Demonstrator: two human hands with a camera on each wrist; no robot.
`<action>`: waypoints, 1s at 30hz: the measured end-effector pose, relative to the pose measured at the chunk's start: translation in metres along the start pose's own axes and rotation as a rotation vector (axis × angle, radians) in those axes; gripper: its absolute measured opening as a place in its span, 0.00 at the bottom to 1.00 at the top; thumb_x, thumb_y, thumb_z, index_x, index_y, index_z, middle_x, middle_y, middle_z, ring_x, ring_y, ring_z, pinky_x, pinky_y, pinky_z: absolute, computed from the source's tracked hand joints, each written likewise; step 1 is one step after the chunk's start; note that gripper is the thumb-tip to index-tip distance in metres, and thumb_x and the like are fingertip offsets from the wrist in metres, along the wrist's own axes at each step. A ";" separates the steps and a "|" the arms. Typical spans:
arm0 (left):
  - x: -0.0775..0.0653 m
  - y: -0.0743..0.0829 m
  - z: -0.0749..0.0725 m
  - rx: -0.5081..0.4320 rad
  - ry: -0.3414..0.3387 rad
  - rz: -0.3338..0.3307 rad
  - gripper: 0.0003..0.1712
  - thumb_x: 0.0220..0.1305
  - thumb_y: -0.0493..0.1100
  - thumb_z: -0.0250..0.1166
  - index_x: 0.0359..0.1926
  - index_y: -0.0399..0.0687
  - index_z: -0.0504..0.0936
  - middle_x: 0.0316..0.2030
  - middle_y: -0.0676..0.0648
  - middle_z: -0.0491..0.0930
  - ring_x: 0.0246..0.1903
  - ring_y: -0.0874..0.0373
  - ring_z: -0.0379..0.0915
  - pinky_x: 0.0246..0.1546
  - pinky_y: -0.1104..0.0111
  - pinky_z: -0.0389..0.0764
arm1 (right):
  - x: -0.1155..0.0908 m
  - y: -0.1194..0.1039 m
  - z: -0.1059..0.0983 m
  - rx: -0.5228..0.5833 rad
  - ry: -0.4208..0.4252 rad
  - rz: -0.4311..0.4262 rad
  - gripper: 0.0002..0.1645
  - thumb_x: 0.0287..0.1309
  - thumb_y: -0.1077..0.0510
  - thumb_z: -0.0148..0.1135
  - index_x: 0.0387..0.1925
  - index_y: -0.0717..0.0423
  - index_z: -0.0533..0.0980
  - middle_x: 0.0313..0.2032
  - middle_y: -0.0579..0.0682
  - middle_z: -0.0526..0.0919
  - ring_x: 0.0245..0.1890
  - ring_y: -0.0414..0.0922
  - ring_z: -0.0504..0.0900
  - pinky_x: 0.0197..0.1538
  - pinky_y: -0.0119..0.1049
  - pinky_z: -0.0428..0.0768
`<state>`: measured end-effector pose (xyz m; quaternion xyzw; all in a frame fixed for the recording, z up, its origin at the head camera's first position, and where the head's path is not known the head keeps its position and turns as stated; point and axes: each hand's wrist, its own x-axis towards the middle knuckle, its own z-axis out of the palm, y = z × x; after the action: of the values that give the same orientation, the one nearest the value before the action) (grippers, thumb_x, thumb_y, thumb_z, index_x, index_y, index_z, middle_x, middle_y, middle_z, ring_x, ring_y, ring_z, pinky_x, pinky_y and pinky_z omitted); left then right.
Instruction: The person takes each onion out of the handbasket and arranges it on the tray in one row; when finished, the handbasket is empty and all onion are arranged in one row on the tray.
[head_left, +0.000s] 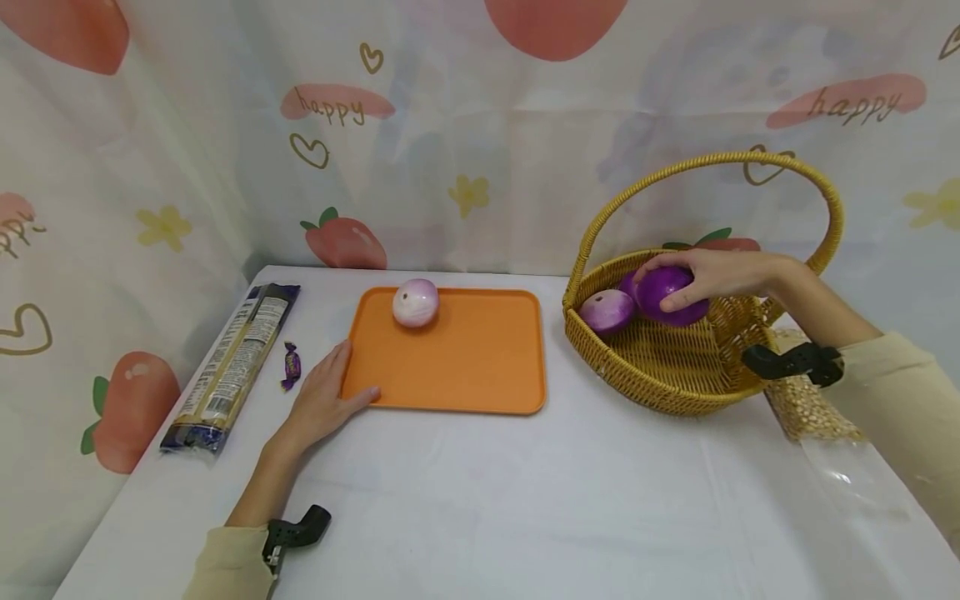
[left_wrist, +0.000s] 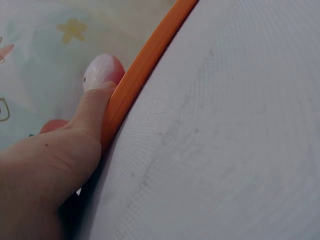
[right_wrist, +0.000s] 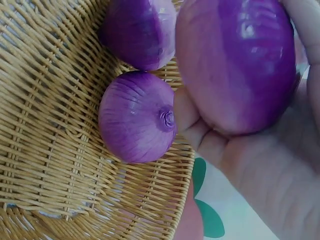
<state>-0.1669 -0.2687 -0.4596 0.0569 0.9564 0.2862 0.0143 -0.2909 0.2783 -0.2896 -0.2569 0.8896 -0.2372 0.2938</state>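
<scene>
My right hand [head_left: 723, 273] grips a glossy purple onion [head_left: 658, 288] over the wicker basket [head_left: 651, 392]; in the right wrist view the fingers and thumb curl round this onion [right_wrist: 235, 65]. Two more onions lie in the basket beside it, a paler one [head_left: 606, 312] and one partly hidden; the right wrist view shows the lower onion [right_wrist: 135, 117] with its stem end. My left hand [head_left: 322, 400] rests at the near left corner of an orange tray [head_left: 472, 367], fingers along its side and thumb over the front rim. One whitish-purple onion [head_left: 415, 303] sits near the tray's back left.
At the far left lies a long printed packet [head_left: 236, 362], with a small purple wrapped candy [head_left: 291, 367] beside it. A clear bag of pale grains or nuts [head_left: 813, 412] lies right of the basket, partly under the right forearm. The basket's tall handle [head_left: 701, 164] arches overhead.
</scene>
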 end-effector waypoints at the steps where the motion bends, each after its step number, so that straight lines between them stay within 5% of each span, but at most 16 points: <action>1: 0.000 0.000 0.000 0.000 0.001 0.002 0.56 0.61 0.62 0.62 0.76 0.39 0.44 0.75 0.34 0.48 0.73 0.35 0.45 0.72 0.40 0.47 | 0.000 0.000 0.000 0.005 0.008 0.006 0.37 0.63 0.51 0.60 0.69 0.58 0.60 0.63 0.64 0.67 0.58 0.59 0.74 0.50 0.47 0.83; 19: 0.002 -0.002 0.002 0.004 -0.007 -0.004 0.56 0.61 0.63 0.62 0.76 0.40 0.44 0.75 0.35 0.48 0.73 0.35 0.45 0.73 0.41 0.46 | 0.000 -0.008 0.016 0.167 0.091 -0.068 0.28 0.61 0.57 0.59 0.60 0.54 0.60 0.57 0.56 0.66 0.51 0.45 0.74 0.45 0.38 0.82; 30: 0.001 -0.003 0.002 0.009 -0.004 -0.003 0.56 0.61 0.63 0.62 0.76 0.40 0.44 0.75 0.35 0.48 0.73 0.35 0.44 0.72 0.40 0.47 | -0.002 -0.011 0.031 0.137 0.142 -0.201 0.25 0.59 0.61 0.61 0.58 0.52 0.67 0.53 0.47 0.71 0.49 0.41 0.77 0.45 0.36 0.83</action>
<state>-0.1683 -0.2700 -0.4626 0.0564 0.9577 0.2818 0.0164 -0.2662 0.2626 -0.3046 -0.3064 0.8597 -0.3433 0.2219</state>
